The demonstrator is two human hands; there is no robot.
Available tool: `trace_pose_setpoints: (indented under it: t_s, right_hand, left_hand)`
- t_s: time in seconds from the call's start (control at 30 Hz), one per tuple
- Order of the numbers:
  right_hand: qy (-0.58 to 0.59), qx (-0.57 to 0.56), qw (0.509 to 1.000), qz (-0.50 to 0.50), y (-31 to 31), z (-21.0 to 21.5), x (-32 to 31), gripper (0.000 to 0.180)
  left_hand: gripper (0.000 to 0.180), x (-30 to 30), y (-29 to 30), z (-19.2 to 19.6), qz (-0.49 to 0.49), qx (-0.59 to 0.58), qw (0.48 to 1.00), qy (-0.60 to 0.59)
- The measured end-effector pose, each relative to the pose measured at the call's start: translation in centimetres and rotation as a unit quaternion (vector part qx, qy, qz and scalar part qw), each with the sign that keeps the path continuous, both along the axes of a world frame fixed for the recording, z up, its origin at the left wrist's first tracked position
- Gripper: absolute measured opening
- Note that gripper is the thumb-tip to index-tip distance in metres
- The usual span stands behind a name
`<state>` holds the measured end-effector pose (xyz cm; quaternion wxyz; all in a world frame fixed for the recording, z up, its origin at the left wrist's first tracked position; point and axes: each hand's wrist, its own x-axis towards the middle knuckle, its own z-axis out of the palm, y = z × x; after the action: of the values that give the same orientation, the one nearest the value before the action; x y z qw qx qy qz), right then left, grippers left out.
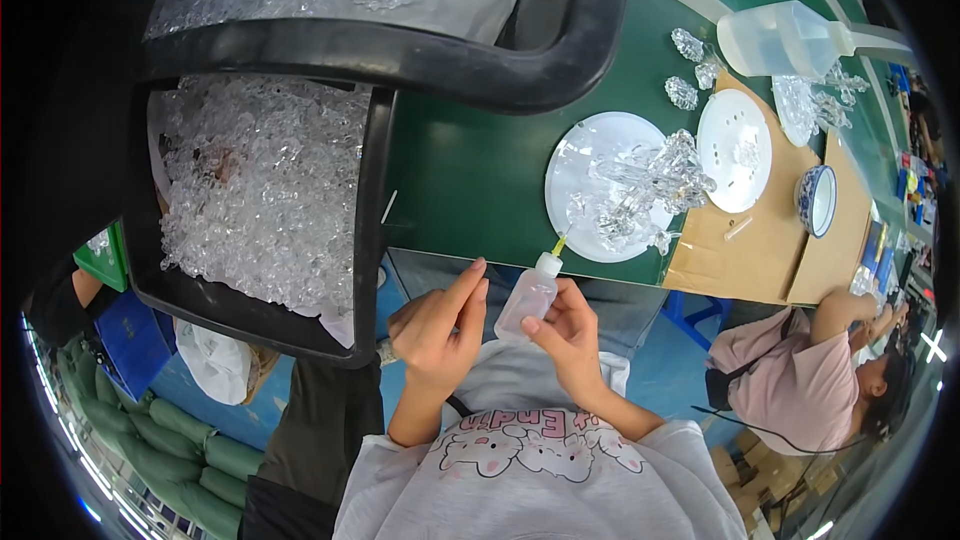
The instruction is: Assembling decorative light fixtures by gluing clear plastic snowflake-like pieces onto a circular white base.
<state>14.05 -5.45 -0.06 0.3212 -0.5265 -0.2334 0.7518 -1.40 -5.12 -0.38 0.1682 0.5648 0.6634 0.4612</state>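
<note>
My right hand (570,335) is closed around a small translucent squeeze bottle (527,305) with a white cap. Its thin yellow-green nozzle points up toward the table's edge. To the left of the bottle is my left hand (440,335), its thumb and a finger brought close together and the others curled; anything between the tips is too small to make out. Beyond the bottle, a white round plate (580,180) carries a cluster of clear faceted plastic pieces (650,185). The plate rests on the green tabletop (460,170) near its front edge.
Two black crates hold heaps of clear plastic pieces (265,200) at the left. On the right are a second white plate (735,150), a blue-and-white bowl (816,202), cardboard (700,255) and a large translucent bottle (775,38). A person in pink (795,375) works at far right.
</note>
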Motion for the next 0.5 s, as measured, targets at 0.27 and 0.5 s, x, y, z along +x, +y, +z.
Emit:
trace_pose_setpoints:
  t_s: [0.27, 0.5]
  right_hand:
    - [0.01, -0.013, 1.0, 0.004, 0.12, 0.08, -0.07, 0.038]
    - [0.008, 0.003, 1.0, 0.001, 0.18, 0.08, -0.19, 0.038]
  left_hand:
    - [0.028, 0.11, 0.33, -0.09, -0.004, 0.01, 1.0, 0.01]
    - [0.02, 0.2, 0.31, 0.1, -0.003, 0.003, 1.0, -0.003]
